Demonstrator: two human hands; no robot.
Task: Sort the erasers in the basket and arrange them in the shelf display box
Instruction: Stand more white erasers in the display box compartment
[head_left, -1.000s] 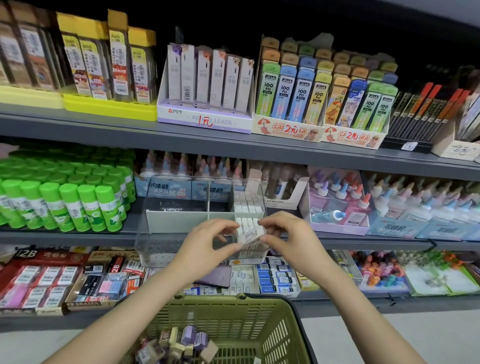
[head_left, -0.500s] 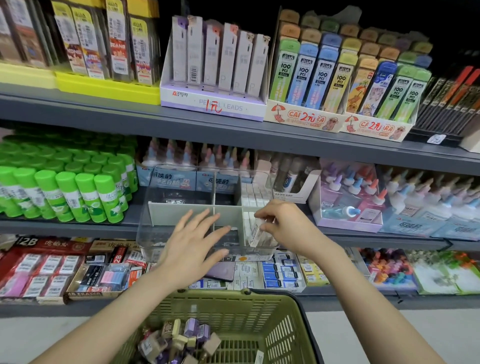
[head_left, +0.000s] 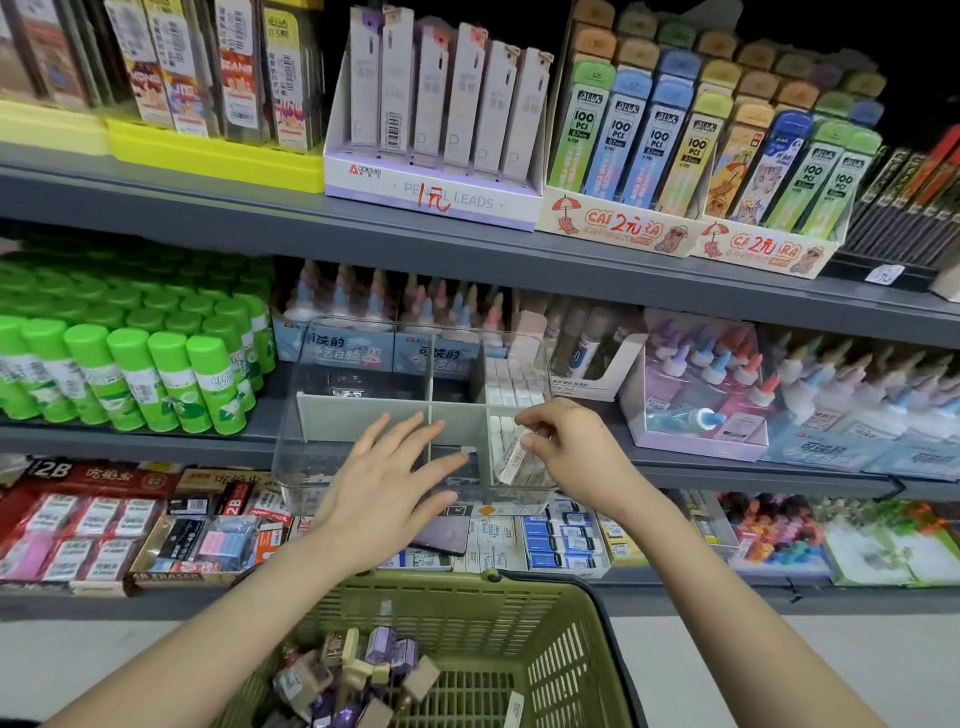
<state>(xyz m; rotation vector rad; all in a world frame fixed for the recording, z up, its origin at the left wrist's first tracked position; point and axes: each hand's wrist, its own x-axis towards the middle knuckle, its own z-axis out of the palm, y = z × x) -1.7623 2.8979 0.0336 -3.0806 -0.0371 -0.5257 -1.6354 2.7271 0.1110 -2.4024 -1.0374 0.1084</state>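
Fingers and thumb of the right hand pinch one white barcoded eraser, tilted, its lower end dipping into the front right compartment of the clear display box on the middle shelf. A second ago both hands held this eraser together above the box. Now the left hand has let go and hangs in front of the box wall with its fingers straight, spread wide and holding nothing, leaving the right hand alone to seat the piece. By the look of it, this placement is nearly finished and the left hand is free to go back for the next one. By count: two hands, one eraser in hand, one display box split by grey dividers into what appear to be six compartments. Only the right-hand column visibly holds stock, with white erasers packed in its rear compartment, too blurred to number. Below, one green basket holds a jumbled heap of purple, tan and grey erasers. More than a dozen show and others lie hidden beneath, so most of the sorting appears still ahead.
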